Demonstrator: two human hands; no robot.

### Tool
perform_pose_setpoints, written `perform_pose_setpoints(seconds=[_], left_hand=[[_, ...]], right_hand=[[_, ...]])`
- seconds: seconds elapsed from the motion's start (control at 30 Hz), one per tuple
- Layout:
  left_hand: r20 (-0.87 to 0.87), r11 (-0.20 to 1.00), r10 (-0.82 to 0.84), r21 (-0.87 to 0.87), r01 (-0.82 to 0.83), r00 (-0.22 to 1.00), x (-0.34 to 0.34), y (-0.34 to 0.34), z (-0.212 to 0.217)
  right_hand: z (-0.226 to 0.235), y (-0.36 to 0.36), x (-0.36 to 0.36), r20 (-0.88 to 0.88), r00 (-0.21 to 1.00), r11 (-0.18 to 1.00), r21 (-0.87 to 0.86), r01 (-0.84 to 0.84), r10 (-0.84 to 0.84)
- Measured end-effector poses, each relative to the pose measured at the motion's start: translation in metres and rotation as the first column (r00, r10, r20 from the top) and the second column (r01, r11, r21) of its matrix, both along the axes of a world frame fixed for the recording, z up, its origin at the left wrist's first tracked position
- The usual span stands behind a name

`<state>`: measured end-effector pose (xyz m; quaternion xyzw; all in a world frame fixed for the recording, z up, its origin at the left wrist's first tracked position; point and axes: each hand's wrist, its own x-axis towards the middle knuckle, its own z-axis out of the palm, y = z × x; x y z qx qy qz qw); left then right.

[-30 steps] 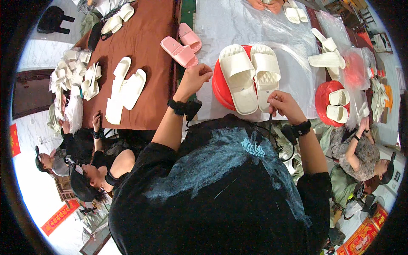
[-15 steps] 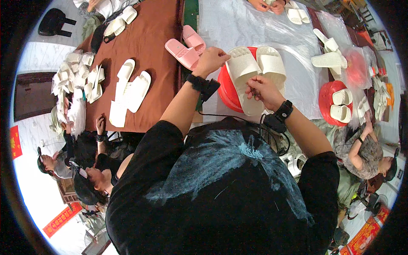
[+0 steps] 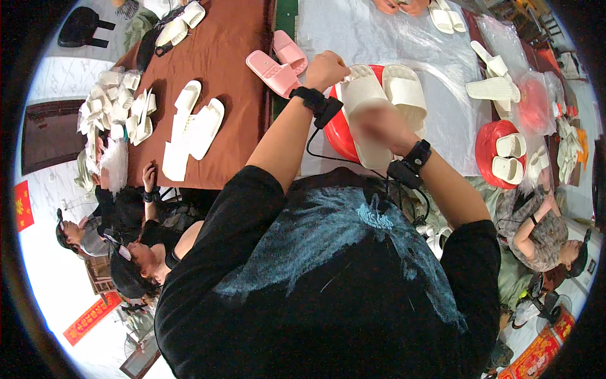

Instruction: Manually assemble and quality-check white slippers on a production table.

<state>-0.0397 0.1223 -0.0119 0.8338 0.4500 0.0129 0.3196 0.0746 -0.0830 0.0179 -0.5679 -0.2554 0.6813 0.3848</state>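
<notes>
A pair of white slide slippers rests on a red round stool-like base in front of me, the left slipper [image 3: 363, 85] overlapping its rim and the right slipper [image 3: 405, 95] beside it. My left hand [image 3: 326, 71] is closed, its fingertips pinched at the left slipper's far left edge; whatever they hold is too small to make out. Over the strap and near part of that same slipper is my right hand [image 3: 385, 128], its fingers smeared by motion. The red base [image 3: 341, 140] shows left of the slippers. Pink slippers [image 3: 274, 74] lie just left of my left hand.
White slippers [image 3: 203, 129] lie on the brown cloth [image 3: 237, 38] at left, near a bagged heap [image 3: 104, 107]. At right, another red base [image 3: 486, 151] bears white slippers. A black cable [image 3: 334, 156] runs below my wrists. Other people sit on both sides; a co-worker's hands [image 3: 401, 6] show across.
My left hand has shifted up and to the right along the slipper's edge. My right hand has moved slightly left and its fingers are now blurred.
</notes>
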Motion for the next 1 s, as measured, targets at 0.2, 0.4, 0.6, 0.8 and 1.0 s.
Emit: perform_pose_setpoints(seconds=[0.2, 0.4, 0.6, 0.8, 1.0], left_hand=[[0.461, 0.9, 0.332, -0.415, -0.132, 0.823, -0.02, -0.013, 0.023], [0.609, 0.797, 0.459, -0.604, 0.003, 0.647, -0.017, -0.016, 0.033], [0.666, 0.824, 0.362, -0.556, 0.11, 0.652, 0.011, -0.02, 0.045], [0.576, 0.898, 0.085, -0.398, 0.188, 0.813, 0.048, -0.015, 0.042], [0.5, 0.921, -0.208, -0.188, 0.34, 0.841, 0.082, -0.012, 0.04]], right_hand=[[0.044, -0.053, 0.046, 0.088, 0.995, 0.998, 0.055, -0.041, 0.036], [0.037, -0.099, 0.08, -0.02, 0.995, 0.987, 0.128, 0.099, -0.097], [0.024, -0.105, 0.078, -0.033, 0.983, 0.983, 0.02, 0.181, -0.18], [0.013, -0.099, 0.078, -0.102, 0.97, 0.972, -0.102, 0.211, -0.221], [0.009, -0.092, 0.08, -0.218, 0.956, 0.977, -0.128, 0.172, -0.196]])
